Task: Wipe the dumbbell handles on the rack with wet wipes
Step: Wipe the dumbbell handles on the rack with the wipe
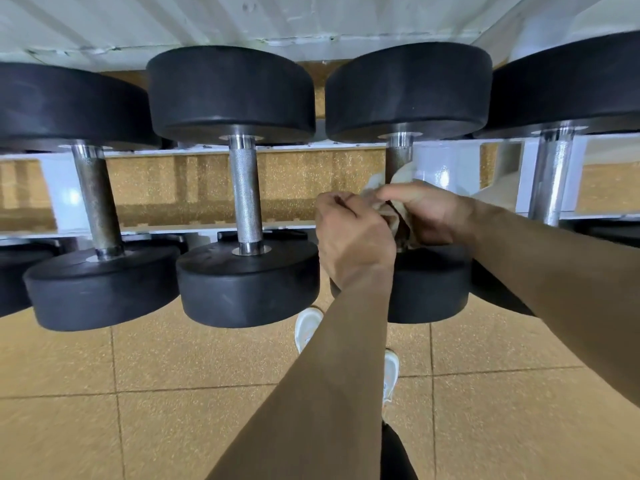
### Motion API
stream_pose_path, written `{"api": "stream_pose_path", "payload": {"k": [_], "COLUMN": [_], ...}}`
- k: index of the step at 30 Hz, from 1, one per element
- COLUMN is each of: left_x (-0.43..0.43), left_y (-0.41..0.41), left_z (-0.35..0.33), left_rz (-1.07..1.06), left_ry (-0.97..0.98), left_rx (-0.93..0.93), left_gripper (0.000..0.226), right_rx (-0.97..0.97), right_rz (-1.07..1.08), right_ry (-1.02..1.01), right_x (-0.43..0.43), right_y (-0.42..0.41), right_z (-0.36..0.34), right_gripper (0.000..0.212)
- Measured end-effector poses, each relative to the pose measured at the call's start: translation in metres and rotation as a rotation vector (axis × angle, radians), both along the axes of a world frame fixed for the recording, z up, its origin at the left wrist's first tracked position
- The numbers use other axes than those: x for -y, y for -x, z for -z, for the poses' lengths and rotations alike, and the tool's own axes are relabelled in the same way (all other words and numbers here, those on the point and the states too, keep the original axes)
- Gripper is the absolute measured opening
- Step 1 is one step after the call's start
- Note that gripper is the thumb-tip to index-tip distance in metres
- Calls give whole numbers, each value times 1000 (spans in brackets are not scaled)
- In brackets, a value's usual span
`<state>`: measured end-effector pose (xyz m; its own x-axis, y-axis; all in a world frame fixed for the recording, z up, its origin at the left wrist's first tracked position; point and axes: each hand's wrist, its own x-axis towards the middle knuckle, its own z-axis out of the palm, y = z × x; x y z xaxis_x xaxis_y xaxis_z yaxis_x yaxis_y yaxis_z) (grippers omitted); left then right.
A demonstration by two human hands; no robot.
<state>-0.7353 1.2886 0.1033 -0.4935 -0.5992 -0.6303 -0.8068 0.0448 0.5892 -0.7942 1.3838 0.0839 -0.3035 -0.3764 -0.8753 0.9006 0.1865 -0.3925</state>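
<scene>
Several black dumbbells lie across a white rack (349, 148). The third dumbbell's steel handle (399, 157) shows only at its top; the lower part is wrapped in a soiled wet wipe (398, 216). My right hand (427, 211) grips the wipe around that handle. My left hand (349, 233) is curled beside it and pinches the wipe's left edge. To the left stand a clean knurled handle (245, 199) and a tarnished handle (97, 202).
A fourth dumbbell's shiny handle (550, 178) stands at the right. Below the rack is tan rubber tile floor (173, 393) with my white shoes (306, 327). A white corrugated wall (242, 19) runs behind the rack.
</scene>
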Motion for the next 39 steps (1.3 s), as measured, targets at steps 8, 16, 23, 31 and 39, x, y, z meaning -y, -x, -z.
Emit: {"api": "stream_pose_path", "payload": {"k": [8, 16, 23, 31, 39], "left_x": [-2, -4, -6, -6, -6], "left_y": [1, 2, 2, 3, 2], "left_z": [2, -2, 0, 3, 6], "left_rz": [34, 36, -3, -20, -12], "left_ry": [47, 58, 69, 64, 71], "left_rx": [-18, -17, -2, 8, 8], "left_gripper": [32, 43, 46, 46, 51], "right_rx": [-341, -175, 52, -293, -75], "right_rz": [306, 240, -58, 77, 211], "right_ry": [-732, -9, 141, -531, 125], "right_x": [45, 15, -10, 25, 3], "right_y": [22, 28, 5, 2, 30], "right_z": [23, 8, 17, 8, 25], "right_gripper": [25, 9, 38, 24, 25]}}
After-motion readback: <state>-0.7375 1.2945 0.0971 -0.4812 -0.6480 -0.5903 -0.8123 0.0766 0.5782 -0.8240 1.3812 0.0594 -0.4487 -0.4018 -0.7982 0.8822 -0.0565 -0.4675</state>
